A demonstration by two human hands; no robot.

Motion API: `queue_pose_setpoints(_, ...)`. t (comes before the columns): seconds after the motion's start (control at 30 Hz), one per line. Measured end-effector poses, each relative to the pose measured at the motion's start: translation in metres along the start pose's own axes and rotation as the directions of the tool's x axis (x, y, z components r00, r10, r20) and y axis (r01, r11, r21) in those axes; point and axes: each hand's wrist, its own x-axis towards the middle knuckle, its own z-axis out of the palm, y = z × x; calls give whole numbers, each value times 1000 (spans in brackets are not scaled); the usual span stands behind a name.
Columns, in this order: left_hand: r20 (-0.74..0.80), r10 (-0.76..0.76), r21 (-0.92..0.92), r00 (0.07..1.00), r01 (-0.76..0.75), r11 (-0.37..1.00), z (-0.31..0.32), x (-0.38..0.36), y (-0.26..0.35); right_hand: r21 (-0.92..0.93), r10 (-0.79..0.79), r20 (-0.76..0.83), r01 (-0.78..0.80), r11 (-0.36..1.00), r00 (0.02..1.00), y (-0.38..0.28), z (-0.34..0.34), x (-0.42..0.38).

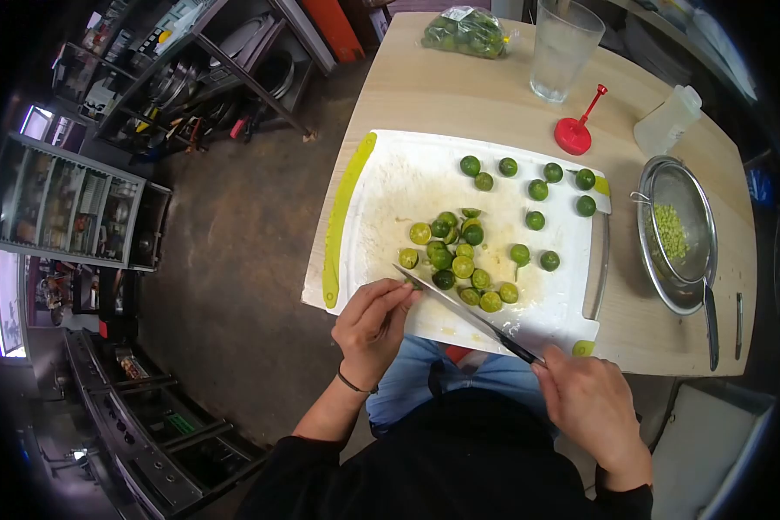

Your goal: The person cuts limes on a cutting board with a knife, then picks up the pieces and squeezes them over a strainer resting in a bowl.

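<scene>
My right hand [591, 407] is wrapped round the black handle of a knife [459, 309]. The blade points up and left across the near part of a white cutting board [390, 173] with lime-green ends. Close to the blade's tip, my left hand [371, 328] pinches a small green lime [411, 284], mostly hidden by the fingers. Beyond the blade lies a pile of cut limes [463, 266], several with pale yellow-green faces showing. Whole limes [538, 190] are spread over the right side of the board.
Right of the board, a strainer [700, 232] holding pale green seeds [668, 232] rests on a metal bowl [653, 260]. Farther back are a bag of limes [465, 33], a clear cup [563, 52], a red plunger-like item [573, 136] and a translucent bottle [667, 121]. Shelves [234, 61] stand left.
</scene>
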Motion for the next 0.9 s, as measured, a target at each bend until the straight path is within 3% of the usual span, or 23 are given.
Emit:
queue_pose_setpoints(0.33,30,-82,3,996,82,997,-3,6,6,134,-121,-83,131,982,989,-19,22,65)
queue_pose_setpoints(0.57,40,-60,10,997,60,998,-4,7,5,175,-89,-12,90,980,996,-10,8,59)
queue_pose_setpoints(0.73,73,-67,3,995,67,998,-7,6,4,200,19,76,-34,979,997,-6,6,47)
queue_pose_setpoints(0.9,80,-63,-12,995,64,998,-5,5,6,200,-52,18,47,979,998,-22,32,77)
